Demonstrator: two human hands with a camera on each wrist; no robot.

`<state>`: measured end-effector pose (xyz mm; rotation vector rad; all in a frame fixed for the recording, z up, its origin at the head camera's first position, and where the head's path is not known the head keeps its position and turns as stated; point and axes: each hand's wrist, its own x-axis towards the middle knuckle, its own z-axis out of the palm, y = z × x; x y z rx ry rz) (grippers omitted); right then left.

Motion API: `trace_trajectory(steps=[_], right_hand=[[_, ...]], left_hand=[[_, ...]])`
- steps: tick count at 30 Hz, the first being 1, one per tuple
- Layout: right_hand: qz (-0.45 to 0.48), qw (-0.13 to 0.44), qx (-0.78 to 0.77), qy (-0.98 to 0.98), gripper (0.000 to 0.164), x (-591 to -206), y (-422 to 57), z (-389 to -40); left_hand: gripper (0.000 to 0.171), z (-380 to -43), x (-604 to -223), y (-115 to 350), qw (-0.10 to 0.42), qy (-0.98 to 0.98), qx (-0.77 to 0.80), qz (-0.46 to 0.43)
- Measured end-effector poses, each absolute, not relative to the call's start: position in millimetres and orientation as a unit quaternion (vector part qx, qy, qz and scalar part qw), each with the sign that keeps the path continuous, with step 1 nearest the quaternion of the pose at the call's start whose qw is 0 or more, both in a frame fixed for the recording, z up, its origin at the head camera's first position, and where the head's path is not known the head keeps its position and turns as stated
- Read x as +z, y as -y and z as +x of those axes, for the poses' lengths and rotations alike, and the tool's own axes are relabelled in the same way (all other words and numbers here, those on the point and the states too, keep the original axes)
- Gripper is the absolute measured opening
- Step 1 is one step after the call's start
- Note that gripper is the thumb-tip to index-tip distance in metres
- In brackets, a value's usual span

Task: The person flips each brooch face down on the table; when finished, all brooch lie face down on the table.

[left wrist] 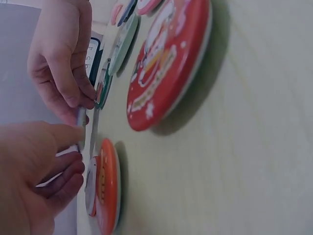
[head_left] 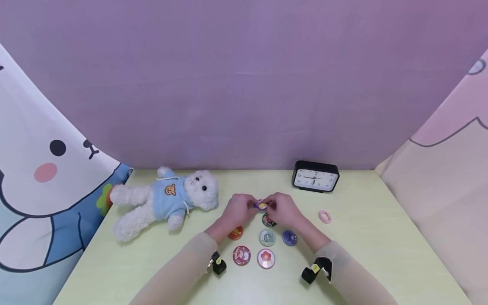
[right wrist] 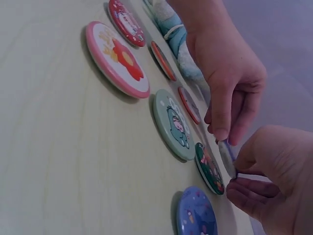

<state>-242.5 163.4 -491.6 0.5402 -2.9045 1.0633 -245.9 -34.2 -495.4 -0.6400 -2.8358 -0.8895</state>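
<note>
Both hands were on the same little thing: a small round purple badge with a yellow design (head_left: 261,205), up toward the far half of the pale yellow-green table (head_left: 366,245). The left hand (head_left: 240,208) had one edge pinched between thumb and fingers, and the right hand (head_left: 284,209) was pinching the opposite edge. Its pale back showed in the right wrist view; couldn't tell if it touched the table.

Going clockwise from that badge (12 = away from the person): black rectangular alarm clock (head_left: 316,176) at 2, fuzzy pink hair tie (head_left: 325,217) at 3, round blue-purple badge (head_left: 289,238) between 4 and 5, dark green round badge (head_left: 268,220) just beside it at 5. At 6 sat a mint green round badge (head_left: 267,237), then a white round one with a pink rim and red flower (head_left: 266,259). Red round badge (head_left: 242,255) near 7, orange round badge (head_left: 236,233) between 7 and 8, partly behind the left arm. White plush bear in a light blue hoodie (head_left: 167,199) lay at 9.
</note>
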Motion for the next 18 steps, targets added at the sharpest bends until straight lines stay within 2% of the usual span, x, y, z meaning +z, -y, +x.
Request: trace_trajectory(steps=[4, 9, 14, 18], right_hand=[[0.167, 0.033, 0.354, 0.919, 0.026, -490.1, -168.1, -245.1], [0.158, 0.066, 0.384, 0.908, 0.016, -484.2, -169.8, -247.8], [0.153, 0.069, 0.410, 0.897, 0.021, -482.6, -168.8, -248.7], [0.154, 0.069, 0.420, 0.892, 0.026, -482.3, -169.3, -248.9]], left_hand=[[0.011, -245.9, -491.2, 34.5, 0.089, 0.921, -0.321, -0.203], [0.012, -247.7, -485.6, 35.1, 0.137, 0.902, -0.365, -0.185], [0.018, -247.7, -487.8, 36.6, 0.128, 0.899, -0.382, -0.171], [0.030, -247.5, -490.3, 36.9, 0.100, 0.893, -0.400, -0.181]])
